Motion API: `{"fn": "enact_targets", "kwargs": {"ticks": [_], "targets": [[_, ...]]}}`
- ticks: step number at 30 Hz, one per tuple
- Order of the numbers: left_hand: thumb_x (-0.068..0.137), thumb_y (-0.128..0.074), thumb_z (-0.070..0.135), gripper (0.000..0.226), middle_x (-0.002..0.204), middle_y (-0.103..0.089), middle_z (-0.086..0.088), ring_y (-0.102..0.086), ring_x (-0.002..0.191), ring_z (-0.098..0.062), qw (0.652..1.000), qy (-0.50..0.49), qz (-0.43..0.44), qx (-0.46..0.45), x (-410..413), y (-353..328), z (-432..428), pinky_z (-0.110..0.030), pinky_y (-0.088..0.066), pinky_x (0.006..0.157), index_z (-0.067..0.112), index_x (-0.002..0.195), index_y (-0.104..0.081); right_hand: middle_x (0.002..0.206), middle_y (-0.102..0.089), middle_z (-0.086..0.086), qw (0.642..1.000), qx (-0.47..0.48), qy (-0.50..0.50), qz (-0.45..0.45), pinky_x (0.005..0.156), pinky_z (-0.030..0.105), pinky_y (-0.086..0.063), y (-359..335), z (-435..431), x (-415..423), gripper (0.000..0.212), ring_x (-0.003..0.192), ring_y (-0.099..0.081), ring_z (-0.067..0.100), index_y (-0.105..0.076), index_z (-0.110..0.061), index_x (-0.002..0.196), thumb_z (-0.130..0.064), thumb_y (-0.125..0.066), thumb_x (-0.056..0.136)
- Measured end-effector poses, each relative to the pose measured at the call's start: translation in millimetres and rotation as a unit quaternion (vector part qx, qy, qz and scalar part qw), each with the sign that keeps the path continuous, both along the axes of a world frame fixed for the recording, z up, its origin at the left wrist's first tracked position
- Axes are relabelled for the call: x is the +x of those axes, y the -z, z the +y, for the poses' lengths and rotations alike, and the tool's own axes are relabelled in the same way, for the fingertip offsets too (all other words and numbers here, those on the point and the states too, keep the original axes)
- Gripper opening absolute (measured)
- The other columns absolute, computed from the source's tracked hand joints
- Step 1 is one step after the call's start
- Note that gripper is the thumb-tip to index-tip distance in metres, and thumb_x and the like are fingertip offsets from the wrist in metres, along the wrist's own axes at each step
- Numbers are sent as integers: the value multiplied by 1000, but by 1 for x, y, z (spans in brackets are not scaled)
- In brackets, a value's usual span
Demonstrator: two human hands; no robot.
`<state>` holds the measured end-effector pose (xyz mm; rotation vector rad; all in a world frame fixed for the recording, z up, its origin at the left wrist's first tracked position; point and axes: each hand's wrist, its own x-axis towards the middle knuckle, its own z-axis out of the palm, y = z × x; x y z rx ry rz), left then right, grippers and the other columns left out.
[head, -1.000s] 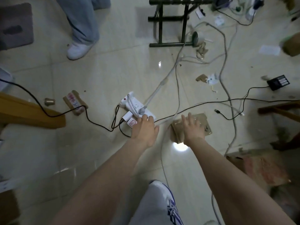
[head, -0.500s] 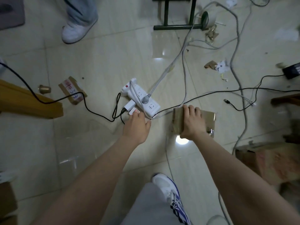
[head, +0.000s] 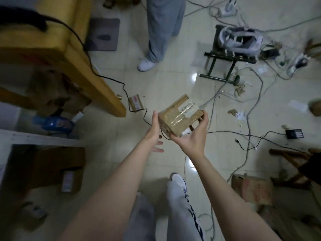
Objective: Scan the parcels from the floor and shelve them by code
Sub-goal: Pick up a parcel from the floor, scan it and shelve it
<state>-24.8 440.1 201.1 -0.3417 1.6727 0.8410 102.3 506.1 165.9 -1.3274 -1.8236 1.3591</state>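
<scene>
While both hands [head: 154,131] [head: 192,138] hold it, the parcel [head: 178,115] slants far-right, label up.

Two hands: left hand [head: 153,132], right hand [head: 194,134]. Four parcels: held parcel [head: 180,115] between them, small parcel [head: 136,103] beyond the left hand, labelled parcel [head: 66,180] far to its left, large parcel [head: 251,190] right of the right hand.

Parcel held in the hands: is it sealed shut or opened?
Shut. Clear tape bands the parcel over top and side, its label lies flat, and no flap is lifted.
</scene>
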Motion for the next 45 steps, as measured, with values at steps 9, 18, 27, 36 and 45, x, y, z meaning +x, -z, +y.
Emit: {"fn": "enact_targets", "kwargs": {"ticks": [9, 18, 27, 36, 45], "targets": [[77, -32, 87, 89, 117, -73, -12, -64, 112, -34, 925, -284, -165, 193, -30, -174, -139, -48, -55, 77, 18, 122, -67, 147, -39, -5, 987, -50, -117, 102, 111, 51, -41, -177, -120, -52, 135, 138, -42, 13, -14, -26, 150, -51, -96, 46], [85, -63, 37, 46, 109, -67, -14, -64, 100, -30, 843, -466, -13, 269, -55, -255, -270, -41, -56, 77, 11, 123, -60, 138, -56, 7, 945, -208, -218, 130, 105, 45, -49, -263, -209, -62, 97, 124, -57, 16, -44, -15, 141, -67, -76, 65], [87, -63, 25, 45, 104, -66, -6, -62, 91, -22, 878, -382, 161, 239, -77, -290, -322, -29, -50, 66, 13, 130, -55, 111, -71, 11, 924, -291, -234, 78, 81, 35, -59, -297, -236, -130, 68, 92, -70, 18, -62, -6, 118, -56, -75, 74], [55, -81, 72, 90, 124, -66, -1, -63, 113, -22, 904, -328, 187, 203, -115, -290, -281, -44, -58, 81, 31, 131, -55, 118, -69, 13, 906, -355, -200, 120, 79, 41, -58, -300, -195, -196, 89, 108, -68, 30, -53, -6, 131, -48, -82, 57], [76, -80, 46, 65, 120, -64, -1, -69, 104, -22, 863, -425, 211, 172, -185, -304, -203, -45, -56, 95, 25, 132, -53, 104, -67, 6, 874, -362, -315, 75, 67, 22, -54, -313, -105, -308, 37, 89, -65, 17, -55, -7, 117, -37, -61, 95]]}}
